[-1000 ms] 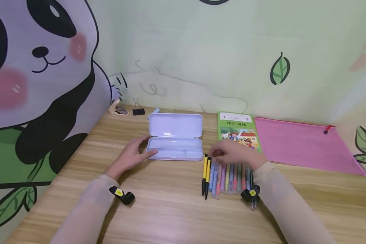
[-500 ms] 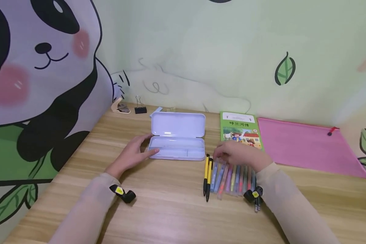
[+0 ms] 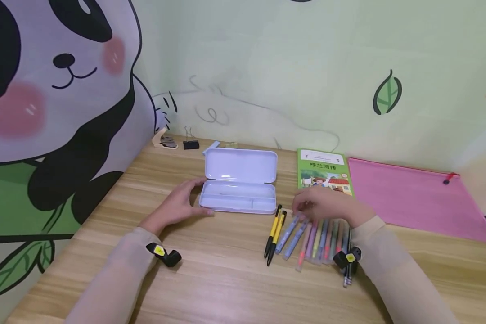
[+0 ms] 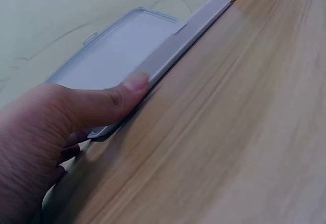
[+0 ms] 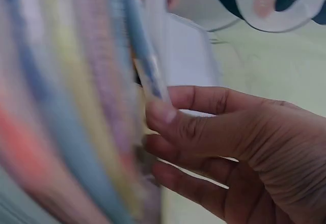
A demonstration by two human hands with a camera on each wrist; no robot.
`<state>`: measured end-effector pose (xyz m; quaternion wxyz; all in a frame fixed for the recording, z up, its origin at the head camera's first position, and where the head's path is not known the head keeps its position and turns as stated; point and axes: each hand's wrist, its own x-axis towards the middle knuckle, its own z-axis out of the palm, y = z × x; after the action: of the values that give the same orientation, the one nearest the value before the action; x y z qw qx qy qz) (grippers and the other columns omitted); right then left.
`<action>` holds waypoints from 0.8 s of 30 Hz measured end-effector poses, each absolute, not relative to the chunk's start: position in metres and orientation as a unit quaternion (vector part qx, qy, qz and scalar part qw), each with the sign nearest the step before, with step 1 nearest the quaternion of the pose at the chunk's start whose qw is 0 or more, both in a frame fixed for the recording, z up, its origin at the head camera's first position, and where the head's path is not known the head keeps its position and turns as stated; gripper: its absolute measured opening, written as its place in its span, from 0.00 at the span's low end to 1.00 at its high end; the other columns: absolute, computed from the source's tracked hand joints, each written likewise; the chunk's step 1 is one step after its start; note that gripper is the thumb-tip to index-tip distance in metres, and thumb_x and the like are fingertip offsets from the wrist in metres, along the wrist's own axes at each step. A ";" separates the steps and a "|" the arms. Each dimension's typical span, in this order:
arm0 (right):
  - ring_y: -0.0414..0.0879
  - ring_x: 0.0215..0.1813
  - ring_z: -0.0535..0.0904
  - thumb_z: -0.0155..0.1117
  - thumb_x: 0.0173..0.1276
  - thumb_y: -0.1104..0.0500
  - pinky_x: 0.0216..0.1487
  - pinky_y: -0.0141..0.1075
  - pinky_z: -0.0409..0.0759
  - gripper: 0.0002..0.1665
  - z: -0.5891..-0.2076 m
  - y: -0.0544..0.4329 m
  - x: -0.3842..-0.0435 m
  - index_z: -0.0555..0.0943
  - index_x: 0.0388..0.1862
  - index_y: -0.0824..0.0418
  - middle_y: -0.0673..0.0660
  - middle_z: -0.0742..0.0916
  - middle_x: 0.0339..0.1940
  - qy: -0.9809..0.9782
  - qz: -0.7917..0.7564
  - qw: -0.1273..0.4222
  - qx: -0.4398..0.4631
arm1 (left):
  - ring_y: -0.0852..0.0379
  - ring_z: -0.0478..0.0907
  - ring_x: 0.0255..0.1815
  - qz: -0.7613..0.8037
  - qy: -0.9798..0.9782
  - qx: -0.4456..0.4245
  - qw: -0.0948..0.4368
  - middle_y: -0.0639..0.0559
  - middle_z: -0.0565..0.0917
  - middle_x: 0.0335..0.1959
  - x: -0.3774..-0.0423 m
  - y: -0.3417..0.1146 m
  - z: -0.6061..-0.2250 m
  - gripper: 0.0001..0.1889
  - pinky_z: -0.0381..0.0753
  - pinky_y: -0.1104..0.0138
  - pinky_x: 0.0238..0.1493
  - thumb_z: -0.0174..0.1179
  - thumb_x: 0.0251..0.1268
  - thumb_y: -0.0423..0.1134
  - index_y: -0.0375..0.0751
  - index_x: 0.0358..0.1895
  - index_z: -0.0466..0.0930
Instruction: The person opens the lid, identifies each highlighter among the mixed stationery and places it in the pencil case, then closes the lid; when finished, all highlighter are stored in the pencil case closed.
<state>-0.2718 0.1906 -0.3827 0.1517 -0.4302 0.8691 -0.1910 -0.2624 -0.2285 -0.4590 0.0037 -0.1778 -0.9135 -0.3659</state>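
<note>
My left hand grips the left end of an open pale-lilac pencil case, thumb along its front wall and the other fingers behind the end. The case's compartments look bare. My right hand bends over the top of a row of pens; in the right wrist view its thumb and forefinger pinch the end of a blue translucent pen. Two yellow-and-black pens lie just left of the blue ones. Purple, yellow and pink pens fan out under the hand, their upper ends hidden by it.
Behind the right hand lie a green picture-covered book and a pink zip pouch. A black binder clip and a small beige stapler-like item stand near the wall. Dark pencils lie under the right wrist.
The pens have fanned apart, with the blue ones and the yellow pair now slanting. My left thumb has slid from over the case's front edge down to its front wall. The view has shifted slightly.
</note>
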 end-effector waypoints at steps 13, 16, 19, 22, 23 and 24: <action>0.49 0.34 0.82 0.69 0.70 0.61 0.36 0.35 0.83 0.04 -0.340 0.216 -0.265 0.87 0.41 0.54 0.48 0.89 0.34 0.875 -0.337 0.088 -0.336 | 0.42 0.60 0.76 -0.358 -0.919 -0.168 0.002 0.44 0.67 0.75 -0.262 -0.227 -0.460 0.57 0.55 0.44 0.76 0.70 0.45 0.73 0.45 0.76 0.62; 0.47 0.31 0.84 0.71 0.69 0.59 0.32 0.34 0.83 0.04 -0.345 0.197 -0.267 0.88 0.41 0.55 0.47 0.89 0.33 0.873 -0.354 -0.004 -0.336 | 0.42 0.60 0.76 -0.361 -0.918 -0.166 -0.002 0.43 0.67 0.74 -0.263 -0.227 -0.459 0.54 0.56 0.44 0.76 0.69 0.48 0.72 0.45 0.76 0.63; 0.43 0.35 0.87 0.72 0.67 0.58 0.33 0.35 0.85 0.05 -0.352 0.169 -0.267 0.88 0.41 0.55 0.47 0.90 0.35 0.870 -0.359 -0.092 -0.326 | 0.42 0.61 0.76 -0.366 -0.916 -0.165 -0.006 0.43 0.68 0.75 -0.264 -0.226 -0.459 0.53 0.56 0.45 0.76 0.69 0.49 0.71 0.46 0.76 0.64; 0.43 0.40 0.88 0.73 0.67 0.58 0.39 0.38 0.86 0.05 -0.353 0.137 -0.269 0.89 0.40 0.56 0.49 0.91 0.37 0.868 -0.354 -0.131 -0.321 | 0.43 0.61 0.76 -0.369 -0.915 -0.166 -0.002 0.45 0.68 0.74 -0.264 -0.226 -0.458 0.52 0.56 0.45 0.76 0.71 0.48 0.70 0.47 0.75 0.66; 0.44 0.40 0.88 0.73 0.67 0.58 0.38 0.39 0.87 0.05 -0.351 0.126 -0.270 0.89 0.40 0.57 0.50 0.91 0.37 0.868 -0.355 -0.134 -0.321 | 0.43 0.61 0.76 -0.368 -0.915 -0.167 0.001 0.45 0.68 0.74 -0.264 -0.227 -0.457 0.52 0.57 0.45 0.76 0.72 0.48 0.70 0.48 0.75 0.66; 0.44 0.40 0.88 0.73 0.67 0.58 0.39 0.39 0.87 0.05 -0.349 0.116 -0.270 0.89 0.40 0.58 0.51 0.91 0.37 0.868 -0.353 -0.134 -0.322 | 0.43 0.61 0.76 -0.368 -0.915 -0.167 0.004 0.45 0.69 0.74 -0.264 -0.227 -0.457 0.52 0.57 0.45 0.76 0.72 0.47 0.69 0.48 0.75 0.67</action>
<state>-0.2702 0.1156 -0.3494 -0.1342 -0.3216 0.8684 -0.3528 -0.2640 -0.2275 -0.4568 0.0041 -0.1670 -0.9148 -0.3679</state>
